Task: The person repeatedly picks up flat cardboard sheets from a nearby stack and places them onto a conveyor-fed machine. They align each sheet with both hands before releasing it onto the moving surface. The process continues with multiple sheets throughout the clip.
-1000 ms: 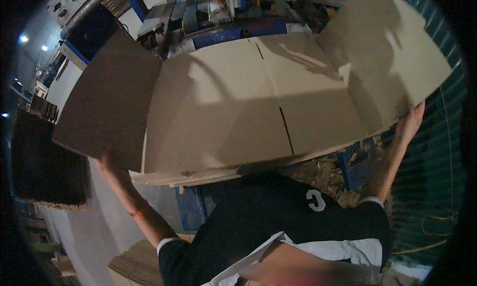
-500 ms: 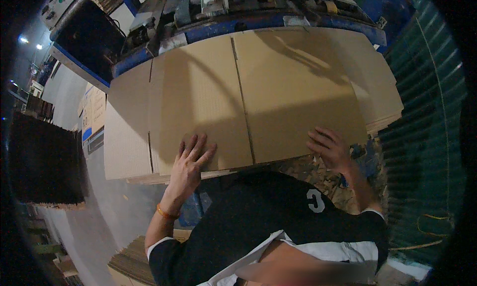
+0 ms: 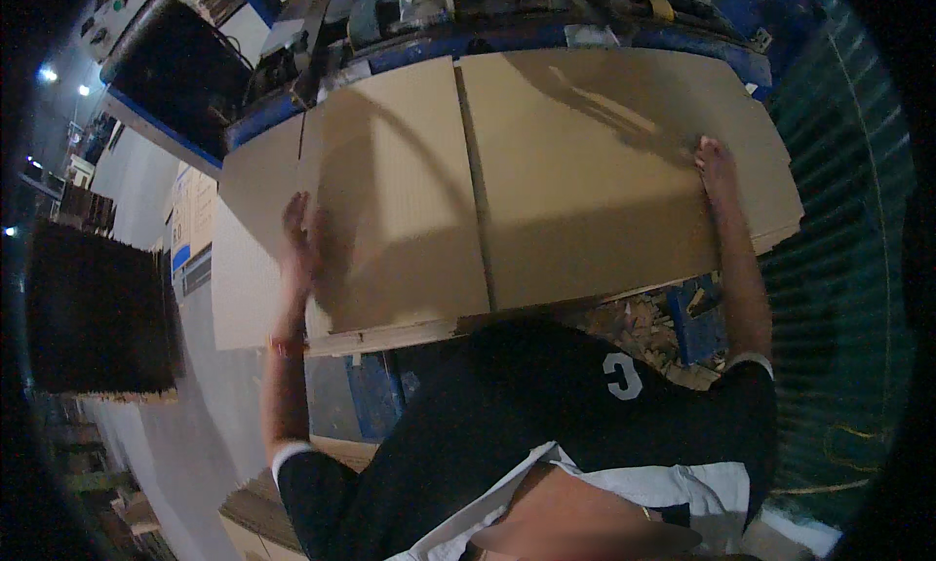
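A large flat sheet of brown corrugated cardboard [image 3: 575,161], slotted between its panels, lies on top of a stack of similar sheets [image 3: 385,339] in front of me. At the left part of the top sheet is my left hand [image 3: 304,239], turned on its side, fingers stretched out and a little blurred; it appears to hold nothing. My right hand [image 3: 717,166] is at the sheet's right side, its fingers bunched and foreshortened. Whether they grip the cardboard edge or only press against it cannot be seen.
Beyond the stack stands a blue machine [image 3: 468,49] with belts and rollers. Cardboard scraps [image 3: 634,327] lie below the stack's near edge. A dark pile of sheets [image 3: 97,308] stands at left, more cardboard [image 3: 263,512] at lower left. A green corrugated wall [image 3: 838,269] bounds the right.
Both hands have left the near part of the sheet and moved outward and farther away, the left to the left side, the right to the right side. The top sheet appears slightly shifted.
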Demonstrator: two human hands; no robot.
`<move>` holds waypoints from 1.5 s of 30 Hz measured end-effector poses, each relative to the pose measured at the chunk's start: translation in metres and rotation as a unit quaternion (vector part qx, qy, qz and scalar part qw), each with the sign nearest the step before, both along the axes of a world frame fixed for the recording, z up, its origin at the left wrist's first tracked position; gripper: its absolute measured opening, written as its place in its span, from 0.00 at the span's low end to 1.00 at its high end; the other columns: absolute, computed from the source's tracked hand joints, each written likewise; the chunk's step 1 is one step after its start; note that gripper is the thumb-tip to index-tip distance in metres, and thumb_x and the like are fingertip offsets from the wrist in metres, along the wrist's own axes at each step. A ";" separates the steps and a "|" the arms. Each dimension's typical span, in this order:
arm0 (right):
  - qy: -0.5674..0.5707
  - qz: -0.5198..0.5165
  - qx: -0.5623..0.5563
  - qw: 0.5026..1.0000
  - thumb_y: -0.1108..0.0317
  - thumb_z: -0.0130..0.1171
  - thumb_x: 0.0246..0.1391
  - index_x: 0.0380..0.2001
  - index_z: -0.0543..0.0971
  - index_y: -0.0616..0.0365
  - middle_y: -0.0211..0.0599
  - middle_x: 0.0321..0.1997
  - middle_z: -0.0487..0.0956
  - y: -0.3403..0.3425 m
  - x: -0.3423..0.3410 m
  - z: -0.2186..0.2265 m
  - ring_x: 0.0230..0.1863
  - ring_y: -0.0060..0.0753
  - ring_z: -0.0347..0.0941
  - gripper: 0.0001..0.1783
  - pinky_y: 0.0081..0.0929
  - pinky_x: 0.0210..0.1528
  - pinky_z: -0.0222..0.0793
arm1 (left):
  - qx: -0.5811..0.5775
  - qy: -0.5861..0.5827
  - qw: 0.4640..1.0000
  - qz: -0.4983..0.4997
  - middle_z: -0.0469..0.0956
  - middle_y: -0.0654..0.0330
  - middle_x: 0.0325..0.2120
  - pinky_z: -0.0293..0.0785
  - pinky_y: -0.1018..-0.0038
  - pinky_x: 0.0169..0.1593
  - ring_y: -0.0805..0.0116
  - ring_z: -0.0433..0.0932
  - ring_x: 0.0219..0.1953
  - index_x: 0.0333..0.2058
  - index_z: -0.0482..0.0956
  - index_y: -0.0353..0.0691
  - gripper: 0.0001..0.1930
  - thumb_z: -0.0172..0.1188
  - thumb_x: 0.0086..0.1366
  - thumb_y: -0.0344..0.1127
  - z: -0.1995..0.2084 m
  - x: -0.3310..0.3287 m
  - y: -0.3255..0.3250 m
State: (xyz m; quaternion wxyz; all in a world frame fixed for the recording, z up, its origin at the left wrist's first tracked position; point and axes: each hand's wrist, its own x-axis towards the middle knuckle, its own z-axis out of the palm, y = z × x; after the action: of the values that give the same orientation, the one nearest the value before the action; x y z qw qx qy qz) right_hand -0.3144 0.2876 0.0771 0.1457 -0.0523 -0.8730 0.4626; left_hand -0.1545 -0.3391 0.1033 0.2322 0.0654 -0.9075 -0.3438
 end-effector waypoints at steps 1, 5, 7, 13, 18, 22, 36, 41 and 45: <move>-0.054 -0.012 -0.186 0.981 0.53 0.43 0.60 0.46 0.73 0.59 0.38 0.41 0.77 0.012 -0.015 0.000 0.41 0.35 0.72 0.22 0.31 0.43 0.70 | 0.163 -0.090 0.980 0.075 0.73 0.49 0.47 0.67 0.65 0.50 0.52 0.72 0.49 0.48 0.72 0.35 0.21 0.46 0.66 0.45 -0.002 -0.029 -0.018; -0.115 0.026 0.028 0.993 0.56 0.46 0.58 0.38 0.76 0.62 0.38 0.40 0.77 0.036 -0.056 -0.008 0.37 0.32 0.74 0.19 0.27 0.38 0.70 | 0.136 -0.232 0.952 0.147 0.76 0.46 0.41 0.68 0.66 0.47 0.54 0.74 0.45 0.44 0.75 0.30 0.28 0.45 0.64 0.53 -0.003 -0.075 -0.046; -0.018 0.091 0.214 0.972 0.58 0.48 0.57 0.36 0.77 0.62 0.38 0.40 0.78 0.041 -0.062 -0.019 0.34 0.32 0.75 0.17 0.26 0.38 0.70 | 0.090 -0.252 0.945 0.189 0.77 0.47 0.40 0.68 0.67 0.46 0.57 0.74 0.44 0.43 0.75 0.28 0.31 0.45 0.63 0.56 0.006 -0.080 -0.038; -0.026 -0.047 0.126 0.991 0.60 0.50 0.54 0.37 0.78 0.61 0.42 0.36 0.79 0.034 -0.069 -0.041 0.34 0.34 0.75 0.16 0.29 0.39 0.68 | 0.214 -0.268 0.924 0.170 0.76 0.50 0.41 0.69 0.69 0.46 0.61 0.75 0.42 0.44 0.74 0.27 0.32 0.46 0.63 0.58 0.035 -0.064 0.005; -0.018 -0.045 0.169 0.984 0.59 0.52 0.52 0.37 0.78 0.61 0.43 0.32 0.80 0.022 -0.053 -0.024 0.34 0.34 0.75 0.17 0.28 0.38 0.67 | 0.358 -0.246 0.894 0.108 0.76 0.52 0.41 0.68 0.71 0.47 0.64 0.74 0.41 0.47 0.72 0.26 0.31 0.47 0.64 0.55 0.042 -0.059 0.020; -0.029 0.016 0.103 0.994 0.54 0.54 0.50 0.36 0.79 0.61 0.43 0.30 0.79 0.019 -0.051 -0.014 0.35 0.34 0.75 0.20 0.29 0.41 0.67 | 0.340 -0.202 0.917 0.050 0.76 0.52 0.42 0.69 0.71 0.47 0.65 0.74 0.42 0.48 0.71 0.27 0.30 0.49 0.64 0.54 0.021 -0.061 0.007; -0.056 0.188 0.451 0.871 0.41 0.64 0.34 0.61 0.59 0.52 0.43 0.69 0.47 -0.054 0.162 0.044 0.70 0.49 0.37 0.51 0.54 0.65 0.34 | -0.314 -0.154 0.902 -0.253 0.51 0.46 0.61 0.38 0.50 0.64 0.46 0.46 0.65 0.61 0.54 0.40 0.47 0.61 0.48 0.59 0.025 0.070 0.098; -0.037 0.239 0.467 0.850 0.39 0.65 0.27 0.63 0.56 0.41 0.37 0.69 0.49 -0.056 0.141 0.035 0.69 0.55 0.38 0.56 0.60 0.65 0.30 | -0.335 -0.152 0.898 -0.242 0.49 0.49 0.63 0.37 0.47 0.63 0.46 0.45 0.65 0.60 0.56 0.40 0.52 0.58 0.42 0.68 0.032 0.070 0.099; -0.001 0.281 0.458 0.843 0.45 0.69 0.24 0.61 0.59 0.41 0.33 0.69 0.50 -0.057 0.106 0.030 0.69 0.52 0.39 0.55 0.60 0.65 0.31 | -0.307 -0.140 0.905 -0.258 0.50 0.50 0.62 0.37 0.48 0.64 0.46 0.46 0.65 0.60 0.57 0.42 0.51 0.57 0.42 0.69 0.030 0.066 0.089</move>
State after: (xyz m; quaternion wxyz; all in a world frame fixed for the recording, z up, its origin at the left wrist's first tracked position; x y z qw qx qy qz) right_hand -0.2089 0.2310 0.1076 0.0162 0.2679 -0.9628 0.0309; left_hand -0.0886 -0.2497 0.1336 0.0144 -0.1985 -0.9764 -0.0836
